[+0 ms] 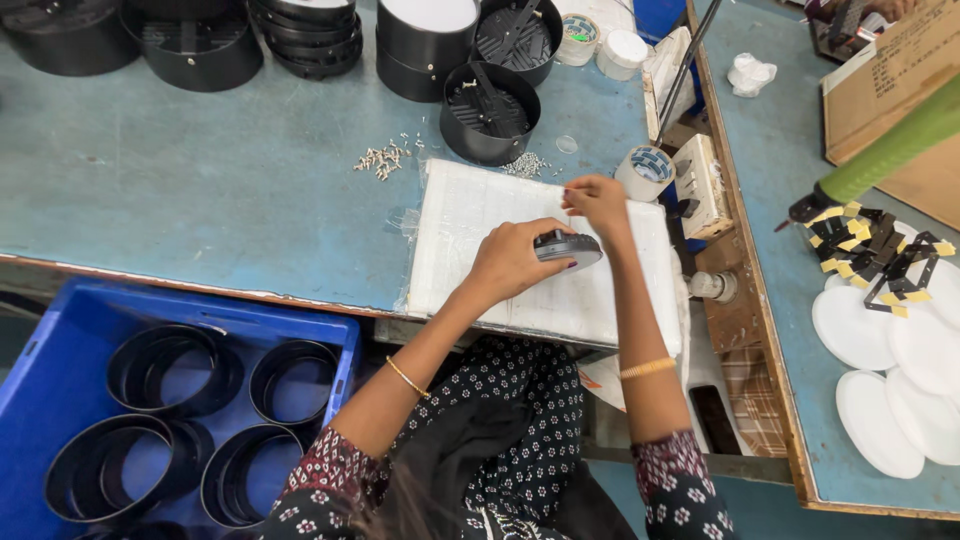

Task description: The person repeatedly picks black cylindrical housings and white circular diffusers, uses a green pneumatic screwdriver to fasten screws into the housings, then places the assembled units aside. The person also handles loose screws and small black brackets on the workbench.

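My left hand (510, 258) grips a small round black part with a pale face (567, 247), holding it just above a white foam pad (470, 215) on the blue table. Just beyond the part, my right hand (598, 203) has its fingertips pinched together; something tiny may be between them, but I cannot make it out. A small heap of silver screws (383, 158) lies on the table left of the pad, and more screws (525, 164) lie at the pad's far edge.
Black round housings (488, 112) stand at the table's back. A tape roll (645, 172) sits right of the pad. A blue crate (60, 350) of black rings is at lower left. White discs (880, 420) and black-and-yellow clips (870, 250) lie on the right-hand table.
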